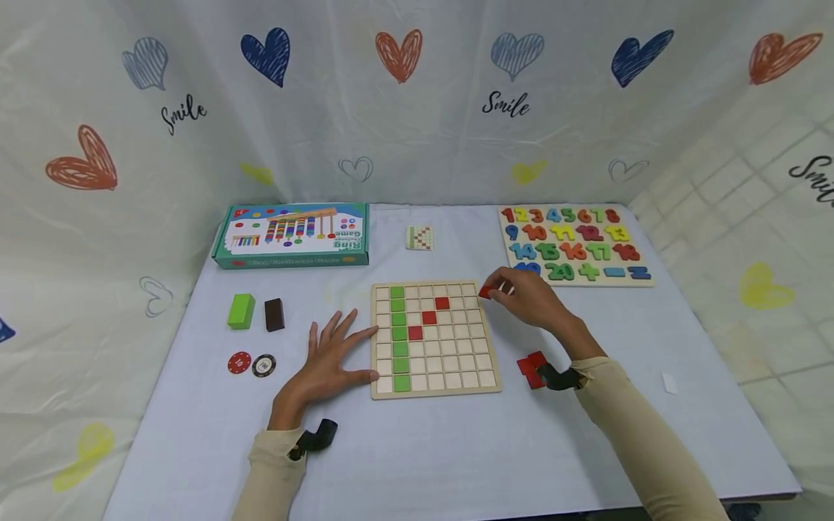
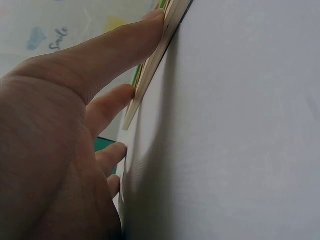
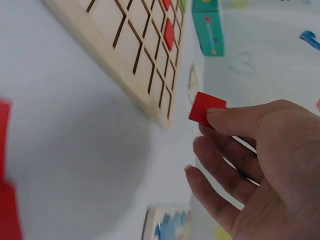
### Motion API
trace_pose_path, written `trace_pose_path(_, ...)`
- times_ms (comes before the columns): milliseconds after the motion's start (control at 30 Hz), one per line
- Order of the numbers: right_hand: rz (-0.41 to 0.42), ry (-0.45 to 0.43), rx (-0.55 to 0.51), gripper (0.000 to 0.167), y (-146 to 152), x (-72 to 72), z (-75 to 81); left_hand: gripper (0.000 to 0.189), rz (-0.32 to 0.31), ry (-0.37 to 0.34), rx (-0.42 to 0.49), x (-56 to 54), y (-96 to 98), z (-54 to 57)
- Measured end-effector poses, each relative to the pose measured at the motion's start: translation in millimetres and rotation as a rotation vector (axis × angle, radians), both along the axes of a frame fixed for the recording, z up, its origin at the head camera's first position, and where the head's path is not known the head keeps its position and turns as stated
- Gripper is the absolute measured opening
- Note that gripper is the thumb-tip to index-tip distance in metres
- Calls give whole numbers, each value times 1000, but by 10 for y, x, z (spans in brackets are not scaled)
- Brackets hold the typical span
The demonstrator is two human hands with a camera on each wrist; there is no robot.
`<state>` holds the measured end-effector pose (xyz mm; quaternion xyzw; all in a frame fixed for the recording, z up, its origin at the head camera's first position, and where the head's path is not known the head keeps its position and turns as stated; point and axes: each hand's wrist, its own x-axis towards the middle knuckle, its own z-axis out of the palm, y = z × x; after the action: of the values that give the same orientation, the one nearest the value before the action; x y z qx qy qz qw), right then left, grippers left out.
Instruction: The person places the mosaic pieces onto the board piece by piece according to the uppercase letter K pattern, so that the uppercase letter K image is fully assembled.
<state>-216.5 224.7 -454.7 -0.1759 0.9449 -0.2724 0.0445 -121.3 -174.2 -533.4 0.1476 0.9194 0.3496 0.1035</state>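
A wooden grid board (image 1: 433, 395) lies mid-table, with a column of green tiles (image 1: 400, 347) near its left side and three red tiles (image 1: 428, 318) stepping up diagonally. My left hand (image 1: 331, 367) is spread out, its thumb and index fingertip touching the board's left edge; the left wrist view shows the thumb (image 2: 125, 42) against the wooden side. Between thumb and forefinger, my right hand (image 1: 529, 298) pinches a red square tile (image 3: 205, 107). It holds this tile above the table, just off the board's upper right corner.
Loose red tiles (image 1: 536, 359) lie below the right wrist. A number puzzle (image 1: 573, 273) and green game box (image 1: 293, 237) stand at the back, a small pattern card (image 1: 420, 238) between them. Leftward are a green block (image 1: 241, 311), a dark block (image 1: 274, 315) and two poker chips (image 1: 239, 362).
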Motion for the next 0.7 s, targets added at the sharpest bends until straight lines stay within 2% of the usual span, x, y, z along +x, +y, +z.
trace_pose_path(100,13,19,5,13,-215,-144,-53,86,3,9,-8,-5,-4,-11)
trace_pose_path(267,30,-30,10,14,-439,-284,-153,86,5,1,-5,-1,2,-2)
trace_pose_path(467,31,-89,-14,13,-456,-353,-265,87,0,-7,-1,4,5,7)
trace_pose_path(700,59,-142,-54,14,-410,-448,-301,86,0,0,7,4,-3,4)
